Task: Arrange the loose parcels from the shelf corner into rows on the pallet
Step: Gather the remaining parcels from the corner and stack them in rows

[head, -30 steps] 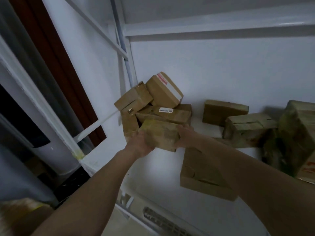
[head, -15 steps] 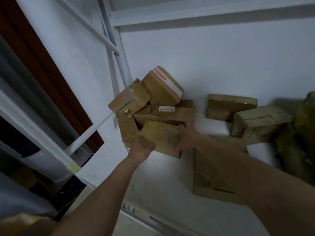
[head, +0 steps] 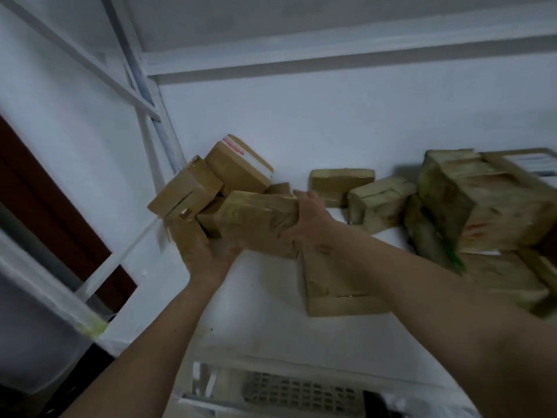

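Note:
I hold a brown taped cardboard parcel point(head: 256, 220) between both hands, lifted and tilted above the white shelf point(head: 259, 300). My left hand point(head: 211, 254) grips its lower left end from underneath. My right hand point(head: 310, 215) clasps its upper right end. Behind it, in the shelf corner, a heap of loose parcels point(head: 187, 193) leans against the wall, topped by a box with a white and red label point(head: 241, 167).
More parcels lie to the right: a flat one point(head: 342, 182) by the wall, a block point(head: 379, 202), a large box point(head: 482, 203), and a flat carton point(head: 331, 285) under my right forearm. White rack posts point(head: 144, 86) stand at left. A grid-topped surface point(head: 301, 393) shows below.
The parcel rested on the shelf in my grip; now it is raised and tilted, right end up. The view has swung right, showing more boxes there.

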`<state>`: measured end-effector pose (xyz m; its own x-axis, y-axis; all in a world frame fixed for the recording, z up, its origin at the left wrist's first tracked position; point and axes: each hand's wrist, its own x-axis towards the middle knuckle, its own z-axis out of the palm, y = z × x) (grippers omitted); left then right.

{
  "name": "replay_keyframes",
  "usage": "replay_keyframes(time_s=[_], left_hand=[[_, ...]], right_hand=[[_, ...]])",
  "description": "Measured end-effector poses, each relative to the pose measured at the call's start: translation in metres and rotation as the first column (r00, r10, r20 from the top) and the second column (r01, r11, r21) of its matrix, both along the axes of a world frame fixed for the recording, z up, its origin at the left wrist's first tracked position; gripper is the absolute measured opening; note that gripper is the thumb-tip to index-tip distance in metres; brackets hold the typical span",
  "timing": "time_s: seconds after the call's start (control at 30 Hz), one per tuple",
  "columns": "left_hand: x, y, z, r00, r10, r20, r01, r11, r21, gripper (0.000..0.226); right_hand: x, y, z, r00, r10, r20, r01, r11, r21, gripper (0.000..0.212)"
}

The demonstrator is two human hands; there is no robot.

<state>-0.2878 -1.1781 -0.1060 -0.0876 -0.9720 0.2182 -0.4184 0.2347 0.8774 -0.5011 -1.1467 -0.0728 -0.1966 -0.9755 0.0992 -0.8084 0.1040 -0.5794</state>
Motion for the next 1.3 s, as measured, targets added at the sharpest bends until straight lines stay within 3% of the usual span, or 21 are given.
replay_keyframes(time_s=[0.13,0.37,0.5,0.6,0.8,0.87,1.0,1.13,1.3], left_hand=[[-0.022,0.017,0.004,0.999,-0.028,-0.025,0.028,0.999,0.019,0.081],[-0.071,0.068,-0.003,0.928,-0.344,-0.143,0.361,0.926,0.109,0.114],[-0.099,0.098,-0.004,0.907,-0.413,-0.088,0.420,0.902,0.096,0.105],[-0.116,0.118,0.002,0.896,-0.441,-0.051,0.444,0.895,0.048,0.081],[-0.157,0.161,0.026,0.884,-0.467,-0.023,0.466,0.883,-0.057,0.057],[-0.176,0.179,0.037,0.879,-0.476,-0.010,0.473,0.876,-0.094,0.055],[-0.225,0.216,0.057,0.857,-0.506,-0.102,0.497,0.862,-0.099,0.075],[-0.281,0.252,0.077,0.833,-0.539,-0.125,0.518,0.839,-0.165,0.055],[-0.359,0.294,0.099,0.794,-0.590,-0.150,0.556,0.803,-0.213,0.054]], right_hand=[[-0.008,0.048,0.019,0.998,-0.068,-0.011,0.067,0.998,-0.018,0.109],[-0.041,0.152,0.041,0.981,-0.190,0.026,0.186,0.975,0.122,0.107],[-0.062,0.207,0.052,0.969,-0.244,0.045,0.233,0.957,0.170,0.095],[-0.080,0.238,0.060,0.964,-0.249,0.098,0.229,0.956,0.182,0.088],[-0.118,0.286,0.078,0.958,-0.283,0.043,0.273,0.949,0.156,0.092],[-0.136,0.304,0.086,0.954,-0.296,0.048,0.287,0.948,0.136,0.091],[-0.180,0.344,0.107,0.937,-0.342,0.063,0.334,0.936,0.110,0.102],[-0.231,0.385,0.126,0.922,-0.383,0.060,0.377,0.921,0.094,0.102],[-0.298,0.430,0.130,0.890,-0.445,0.099,0.443,0.896,0.039,0.096]])
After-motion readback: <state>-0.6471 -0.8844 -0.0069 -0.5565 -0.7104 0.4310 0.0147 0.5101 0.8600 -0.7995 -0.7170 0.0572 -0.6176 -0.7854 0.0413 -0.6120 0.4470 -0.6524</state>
